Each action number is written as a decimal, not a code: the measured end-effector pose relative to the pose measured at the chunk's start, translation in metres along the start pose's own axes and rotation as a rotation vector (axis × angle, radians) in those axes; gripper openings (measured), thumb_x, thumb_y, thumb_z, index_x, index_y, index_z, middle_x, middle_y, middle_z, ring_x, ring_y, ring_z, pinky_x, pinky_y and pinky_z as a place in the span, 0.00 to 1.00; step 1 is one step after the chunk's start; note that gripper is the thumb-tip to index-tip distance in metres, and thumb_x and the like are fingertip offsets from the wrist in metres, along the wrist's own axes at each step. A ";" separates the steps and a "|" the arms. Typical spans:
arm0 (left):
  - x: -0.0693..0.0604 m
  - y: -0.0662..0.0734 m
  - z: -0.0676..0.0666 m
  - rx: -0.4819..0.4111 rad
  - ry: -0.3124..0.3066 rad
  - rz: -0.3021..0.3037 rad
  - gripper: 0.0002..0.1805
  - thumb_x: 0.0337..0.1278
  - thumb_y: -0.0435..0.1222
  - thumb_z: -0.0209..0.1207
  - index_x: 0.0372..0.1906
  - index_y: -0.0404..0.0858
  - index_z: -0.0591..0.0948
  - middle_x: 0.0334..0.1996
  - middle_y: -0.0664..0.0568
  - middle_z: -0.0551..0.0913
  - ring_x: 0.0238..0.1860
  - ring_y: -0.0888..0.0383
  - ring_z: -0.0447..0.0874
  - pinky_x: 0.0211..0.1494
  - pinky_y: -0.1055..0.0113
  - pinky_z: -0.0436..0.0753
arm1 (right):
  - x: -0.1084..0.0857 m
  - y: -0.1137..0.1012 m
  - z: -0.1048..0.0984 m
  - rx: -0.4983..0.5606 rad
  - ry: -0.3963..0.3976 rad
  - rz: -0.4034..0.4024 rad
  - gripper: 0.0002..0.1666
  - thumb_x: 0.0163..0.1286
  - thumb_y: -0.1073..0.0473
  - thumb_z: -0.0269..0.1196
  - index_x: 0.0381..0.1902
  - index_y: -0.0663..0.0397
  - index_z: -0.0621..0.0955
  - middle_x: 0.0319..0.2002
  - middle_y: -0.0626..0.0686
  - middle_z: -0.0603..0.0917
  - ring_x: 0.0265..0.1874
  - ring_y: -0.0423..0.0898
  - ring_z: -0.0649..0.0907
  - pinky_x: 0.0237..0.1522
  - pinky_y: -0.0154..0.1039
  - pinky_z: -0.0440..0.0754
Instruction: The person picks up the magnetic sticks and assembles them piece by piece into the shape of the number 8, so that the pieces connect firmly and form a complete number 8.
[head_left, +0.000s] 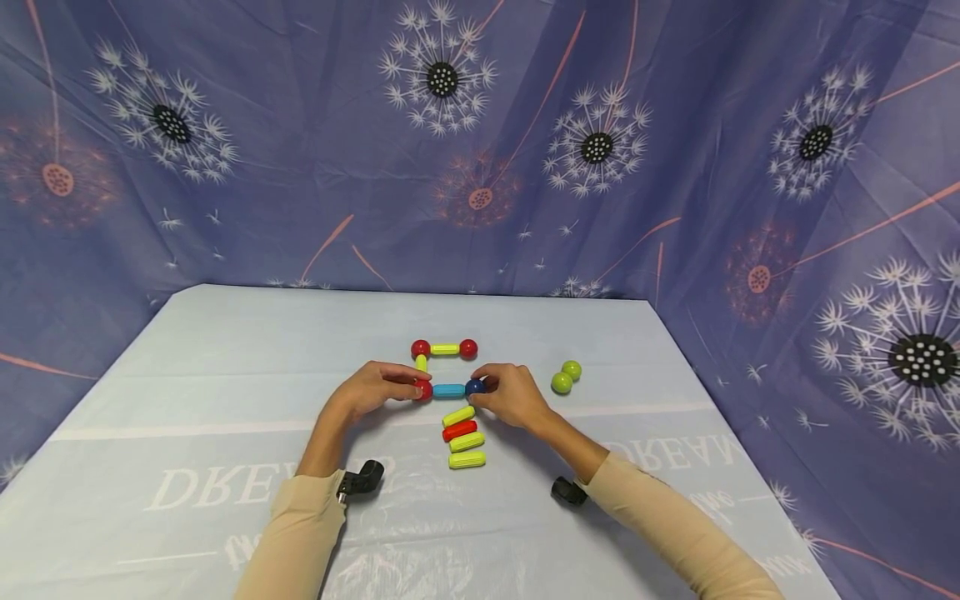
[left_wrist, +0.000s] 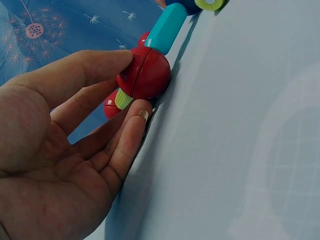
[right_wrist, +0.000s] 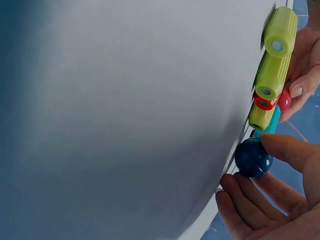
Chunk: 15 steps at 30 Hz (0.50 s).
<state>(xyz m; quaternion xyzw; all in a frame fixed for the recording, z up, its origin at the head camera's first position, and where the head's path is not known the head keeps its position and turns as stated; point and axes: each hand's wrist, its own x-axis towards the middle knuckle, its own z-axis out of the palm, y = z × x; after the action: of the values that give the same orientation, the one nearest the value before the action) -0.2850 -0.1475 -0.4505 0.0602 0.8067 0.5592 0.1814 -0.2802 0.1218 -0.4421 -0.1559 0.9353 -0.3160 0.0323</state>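
My left hand (head_left: 373,388) pinches a red ball (left_wrist: 145,73) between thumb and fingers at the near left corner of a ball-and-rod figure. From that ball a blue rod (head_left: 449,390) runs right to a dark blue ball (right_wrist: 253,157), which my right hand (head_left: 513,395) holds by its sides. Behind the left fingers, a yellow-green rod (head_left: 422,363) leads back to another red ball (head_left: 421,349). A second yellow-green rod (head_left: 445,349) links that ball to a red ball (head_left: 468,348) at the far right. The figure lies flat on the table.
Nearer than the figure lie a loose red rod (head_left: 460,430) and yellow-green rods (head_left: 467,459) in a rough column. Two green balls (head_left: 562,382) sit right of my right hand. A patterned cloth (head_left: 480,125) hangs behind the pale-covered table (head_left: 225,375).
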 end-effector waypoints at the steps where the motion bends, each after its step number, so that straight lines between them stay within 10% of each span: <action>1: 0.000 0.000 0.000 0.000 0.001 -0.001 0.20 0.59 0.40 0.70 0.56 0.42 0.87 0.57 0.46 0.85 0.59 0.48 0.75 0.64 0.48 0.72 | 0.000 0.000 0.000 0.000 0.001 0.002 0.19 0.62 0.53 0.74 0.51 0.49 0.87 0.39 0.50 0.90 0.37 0.43 0.85 0.37 0.35 0.83; 15: 0.002 -0.003 0.000 0.009 -0.003 0.002 0.20 0.58 0.41 0.70 0.56 0.42 0.87 0.56 0.47 0.86 0.58 0.49 0.76 0.62 0.50 0.73 | 0.001 0.002 0.000 -0.001 -0.004 -0.013 0.20 0.63 0.52 0.73 0.51 0.49 0.87 0.38 0.50 0.90 0.36 0.43 0.85 0.36 0.36 0.82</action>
<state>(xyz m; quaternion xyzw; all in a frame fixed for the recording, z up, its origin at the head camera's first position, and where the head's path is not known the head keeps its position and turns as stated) -0.2868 -0.1479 -0.4533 0.0626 0.8089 0.5557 0.1818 -0.2815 0.1234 -0.4432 -0.1627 0.9343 -0.3155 0.0323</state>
